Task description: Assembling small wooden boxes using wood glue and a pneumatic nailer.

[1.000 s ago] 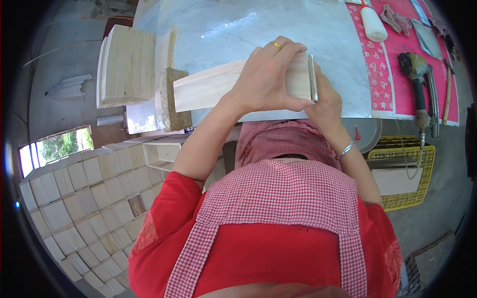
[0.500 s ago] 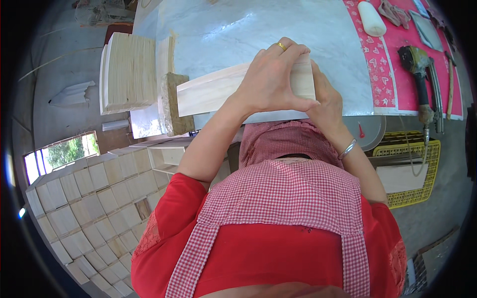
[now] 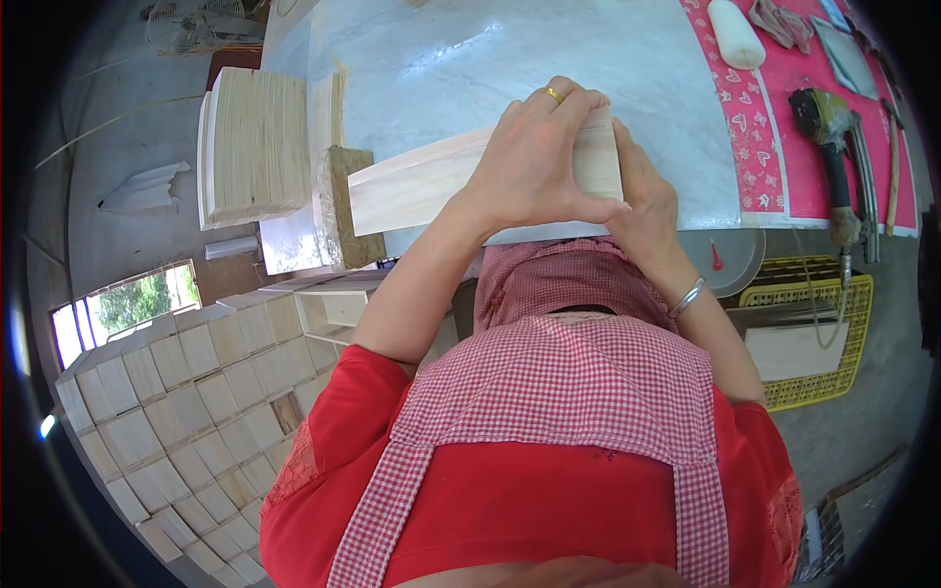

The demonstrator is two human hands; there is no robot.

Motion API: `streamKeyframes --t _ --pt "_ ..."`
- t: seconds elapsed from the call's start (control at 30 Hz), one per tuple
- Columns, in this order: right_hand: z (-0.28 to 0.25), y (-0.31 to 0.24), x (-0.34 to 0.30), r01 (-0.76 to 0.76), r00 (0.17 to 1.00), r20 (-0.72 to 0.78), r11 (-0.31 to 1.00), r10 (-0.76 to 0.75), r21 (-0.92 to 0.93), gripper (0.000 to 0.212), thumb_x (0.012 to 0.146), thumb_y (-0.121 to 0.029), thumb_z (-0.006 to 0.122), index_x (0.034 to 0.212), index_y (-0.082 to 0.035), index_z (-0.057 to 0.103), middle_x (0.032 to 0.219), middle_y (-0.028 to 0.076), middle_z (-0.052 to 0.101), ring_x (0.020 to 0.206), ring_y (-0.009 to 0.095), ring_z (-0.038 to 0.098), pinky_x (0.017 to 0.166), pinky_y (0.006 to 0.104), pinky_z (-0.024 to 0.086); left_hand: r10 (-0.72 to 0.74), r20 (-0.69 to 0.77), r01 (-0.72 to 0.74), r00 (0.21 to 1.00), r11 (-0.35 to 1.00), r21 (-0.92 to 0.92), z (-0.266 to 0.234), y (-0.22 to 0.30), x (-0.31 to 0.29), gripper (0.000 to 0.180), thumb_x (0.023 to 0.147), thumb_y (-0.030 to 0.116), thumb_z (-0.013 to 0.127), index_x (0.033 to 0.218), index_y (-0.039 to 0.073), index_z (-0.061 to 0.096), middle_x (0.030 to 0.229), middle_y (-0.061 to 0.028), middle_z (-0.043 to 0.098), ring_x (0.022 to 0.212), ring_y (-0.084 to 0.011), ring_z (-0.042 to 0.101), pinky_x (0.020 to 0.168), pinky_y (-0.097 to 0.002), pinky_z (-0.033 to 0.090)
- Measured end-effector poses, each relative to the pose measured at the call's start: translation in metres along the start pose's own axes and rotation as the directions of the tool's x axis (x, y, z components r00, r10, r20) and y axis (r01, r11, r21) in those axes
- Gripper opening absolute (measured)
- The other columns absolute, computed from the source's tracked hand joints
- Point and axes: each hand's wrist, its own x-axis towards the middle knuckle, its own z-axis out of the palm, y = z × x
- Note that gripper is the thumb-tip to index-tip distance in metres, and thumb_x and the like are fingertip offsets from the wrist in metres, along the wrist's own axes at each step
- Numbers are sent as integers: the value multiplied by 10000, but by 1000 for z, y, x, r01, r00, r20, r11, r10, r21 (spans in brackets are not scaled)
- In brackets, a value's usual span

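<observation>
A long, pale wooden box [image 3: 421,186] lies along the near edge of the table, its left end by a rough brown block [image 3: 350,208]. My left hand [image 3: 534,157] spans it near the right end, with the fingers over the far side and the thumb on the near side. Cupped round the right end is my right hand [image 3: 647,196], its fingers partly hidden behind the wood. Both hands are closed on the box. What lies inside or under it is hidden.
A thick stack of thin wooden boards [image 3: 257,142] stands at the left. Rows of wooden boxes [image 3: 206,392] are piled lower left. On the pink cloth [image 3: 774,127] lie a nail gun [image 3: 831,162] and a white bottle [image 3: 737,34]. A yellow crate [image 3: 853,333] sits lower right.
</observation>
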Motion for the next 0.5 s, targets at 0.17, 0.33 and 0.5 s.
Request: streamKeyframes --t 0.17,0.33,0.5 --pt "1 1 -1 -22 1000 12 1000 22 22 801 743 -63 709 1466 -16 368 1010 160 615 799 335 662 653 408 547 -2 -7 2 1000 1000 10 2 1 1 878 524 415 879 1221 -11 556 1127 -148 570 995 -337 594 870 -426 480" --pt "-24 -5 10 -158 982 145 938 118 308 918 691 -111 781 1498 -49 348 1041 151 556 868 313 620 729 403 538 -19 -18 19 1000 999 38 4 1 0 877 519 423 877 1216 -1 558 1130 -146 569 986 -327 594 861 -426 466" --pt "-52 -17 26 -140 949 317 904 6 405 1007 731 -160 790 1561 -91 225 1115 144 504 946 286 589 821 381 526 -64 -3 64 998 997 37 5 2 -1 890 522 423 872 1238 7 546 1148 -147 565 1025 -328 584 900 -439 446"
